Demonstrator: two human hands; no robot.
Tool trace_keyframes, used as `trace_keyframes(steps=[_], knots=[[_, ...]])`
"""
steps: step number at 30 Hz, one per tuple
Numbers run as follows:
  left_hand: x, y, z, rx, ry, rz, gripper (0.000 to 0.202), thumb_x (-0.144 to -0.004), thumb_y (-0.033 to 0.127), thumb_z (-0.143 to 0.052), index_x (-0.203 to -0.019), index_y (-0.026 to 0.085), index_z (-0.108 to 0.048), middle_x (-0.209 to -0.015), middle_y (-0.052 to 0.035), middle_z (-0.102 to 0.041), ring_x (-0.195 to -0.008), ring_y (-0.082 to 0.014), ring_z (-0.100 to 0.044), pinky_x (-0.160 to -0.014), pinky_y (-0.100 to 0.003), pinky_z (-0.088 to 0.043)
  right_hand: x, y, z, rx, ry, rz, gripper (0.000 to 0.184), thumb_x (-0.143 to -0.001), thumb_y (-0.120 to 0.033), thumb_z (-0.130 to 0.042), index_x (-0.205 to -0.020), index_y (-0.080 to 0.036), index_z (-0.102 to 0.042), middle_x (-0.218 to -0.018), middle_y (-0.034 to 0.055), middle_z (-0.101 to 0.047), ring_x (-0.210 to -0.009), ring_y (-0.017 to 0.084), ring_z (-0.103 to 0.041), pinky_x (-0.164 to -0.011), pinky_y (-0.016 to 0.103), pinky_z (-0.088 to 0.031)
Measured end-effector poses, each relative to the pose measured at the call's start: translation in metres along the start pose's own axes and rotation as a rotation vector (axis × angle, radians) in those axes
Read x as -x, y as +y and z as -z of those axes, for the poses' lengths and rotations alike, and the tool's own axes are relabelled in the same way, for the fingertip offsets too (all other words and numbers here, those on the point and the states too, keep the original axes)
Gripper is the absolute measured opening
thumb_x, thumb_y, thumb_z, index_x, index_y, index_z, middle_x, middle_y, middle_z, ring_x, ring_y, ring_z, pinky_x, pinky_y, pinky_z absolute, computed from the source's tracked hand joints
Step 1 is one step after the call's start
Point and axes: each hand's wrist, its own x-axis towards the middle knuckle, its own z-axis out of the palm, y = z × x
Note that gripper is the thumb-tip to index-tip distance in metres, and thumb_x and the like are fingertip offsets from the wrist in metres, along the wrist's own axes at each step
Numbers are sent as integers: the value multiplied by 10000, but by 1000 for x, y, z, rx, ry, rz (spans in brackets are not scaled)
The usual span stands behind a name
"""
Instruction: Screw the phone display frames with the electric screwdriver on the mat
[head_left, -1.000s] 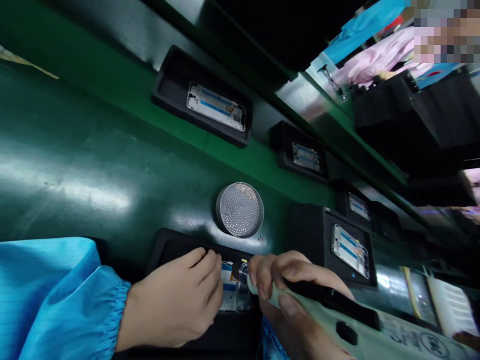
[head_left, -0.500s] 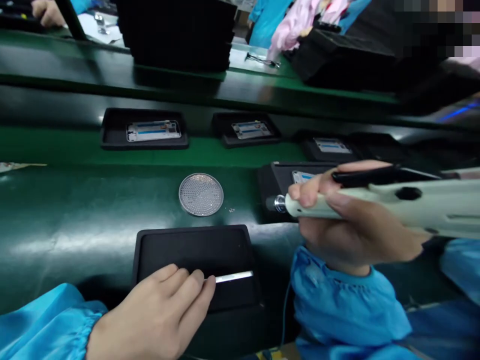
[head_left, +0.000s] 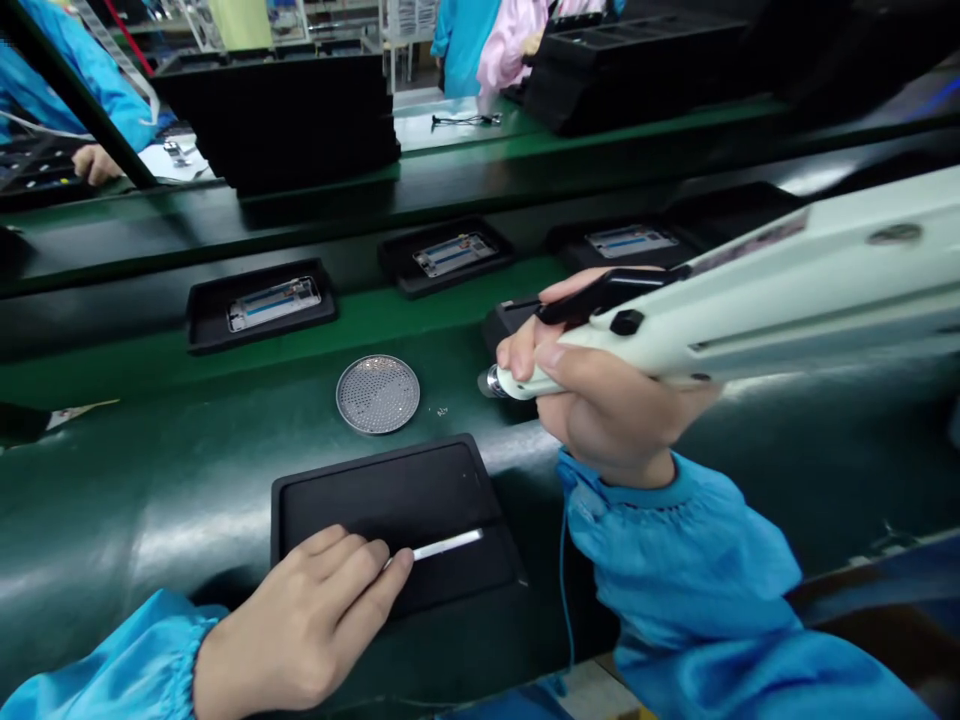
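Observation:
My left hand (head_left: 300,615) is closed on a phone frame (head_left: 450,544), seen edge-on as a thin silver strip over a black tray (head_left: 352,490). Most of the frame is hidden behind my fingers. My right hand (head_left: 607,400) is wrapped round a pale green electric screwdriver (head_left: 795,280) with a black lever, and its tip points left above the bench. Between the two hands and farther back lies a round perforated dish (head_left: 377,395) with tiny screws in it. A few loose screws (head_left: 441,411) are scattered beside the dish.
Beyond the dish, black trays with phone frames (head_left: 274,303) (head_left: 454,254) (head_left: 630,241) stand in a row on the green belt. Part of another tray (head_left: 510,315) shows behind my right hand. Tall stacks of black trays (head_left: 277,120) and people in blue and pink sleeves are across the line.
The view has tilted and shifted. My right hand and the screwdriver sit farther left and higher, with the screwdriver's body slanting up more. My left hand still grips the phone frame over the tray.

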Motion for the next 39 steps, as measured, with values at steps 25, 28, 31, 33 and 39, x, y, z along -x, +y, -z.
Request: trace_keyframes(steps=[25, 28, 31, 33, 39], knots=[[-11, 8, 3, -82, -157, -23, 422, -966, 68, -307, -1322, 28, -531, -959, -143, -635, -813, -229, -619, -709, -381, -525, 0, 8, 7, 36, -100, 44, 285, -625, -49, -607, -851, -222, -600, -559, -58, -607, -521, 160, -581, -534, 361, -456], [-13, 8, 4, -91, -184, -25, 432, -951, 55, -308, -1326, 32, -520, -950, -135, -638, -788, -225, -617, -700, -376, -516, 2, 9, 7, 61, -90, 40, 265, -649, -56, -609, -859, -217, -622, -584, -62, -594, -521, 149, -575, -541, 357, -452], [-14, 8, 4, -97, -267, 8, 489, -935, 51, -316, -1406, 57, -446, -931, -108, -635, -747, -218, -609, -689, -381, -515, 2, 9, 8, 81, -69, 41, 242, -654, -68, -618, -837, -226, -622, -581, -65, -576, -533, 150, -578, -545, 356, -457], [-14, 9, 3, -103, -318, 23, 525, -922, 48, -321, -1438, 75, -407, -941, -100, -632, -750, -218, -610, -701, -383, -517, 2, 10, 8, 91, -80, 54, 204, -659, -80, -624, -801, -227, -623, -590, -60, -570, -543, 154, -580, -540, 357, -464], [-13, 11, 1, -126, -360, 36, 560, -898, 53, -349, -1455, 95, -380, -973, -94, -630, -776, -217, -606, -739, -383, -515, 3, 14, 13, 124, -113, 71, 167, -670, -90, -641, -721, -248, -627, -648, -38, -556, -585, 174, -594, -558, 385, -497]])
